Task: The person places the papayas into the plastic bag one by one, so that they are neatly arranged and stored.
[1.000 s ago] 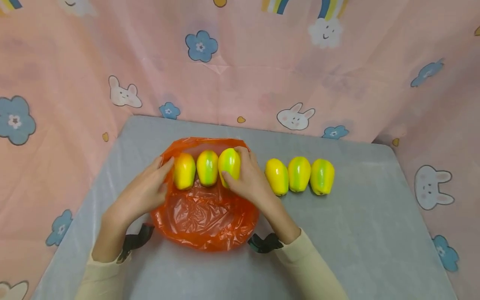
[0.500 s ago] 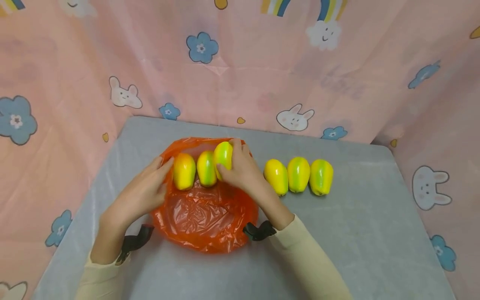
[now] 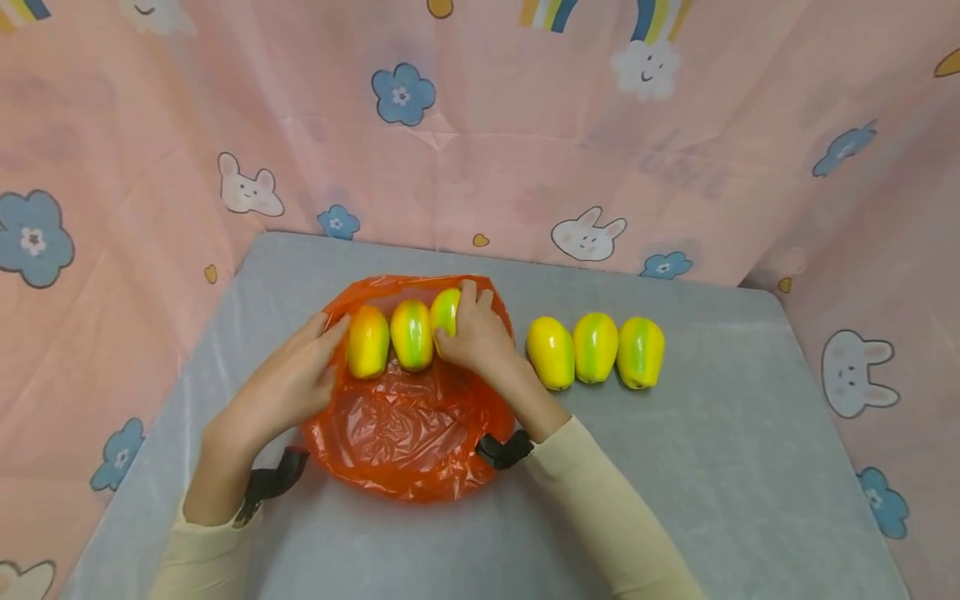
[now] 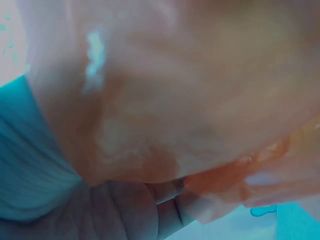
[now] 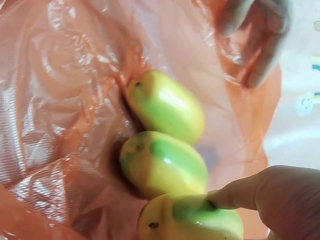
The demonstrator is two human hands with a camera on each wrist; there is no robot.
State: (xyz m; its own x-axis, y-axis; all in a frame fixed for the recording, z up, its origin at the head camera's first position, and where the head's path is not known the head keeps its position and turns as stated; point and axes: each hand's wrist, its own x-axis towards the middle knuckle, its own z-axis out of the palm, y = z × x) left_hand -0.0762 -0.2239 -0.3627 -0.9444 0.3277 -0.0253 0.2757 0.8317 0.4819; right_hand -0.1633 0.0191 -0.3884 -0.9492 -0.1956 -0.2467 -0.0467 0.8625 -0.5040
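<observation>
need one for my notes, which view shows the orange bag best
The head view: nearly the whole orange bag fits in frame. Right wrist shows it closer but cropped; left wrist, only a blurred piece.

That bag is a sheer orange-red, and the fruits are yellow, most streaked with green. The sleeves are cream, the table grey, and the pink cloth patterned with blue flowers, white rabbits and rainbows.
</observation>
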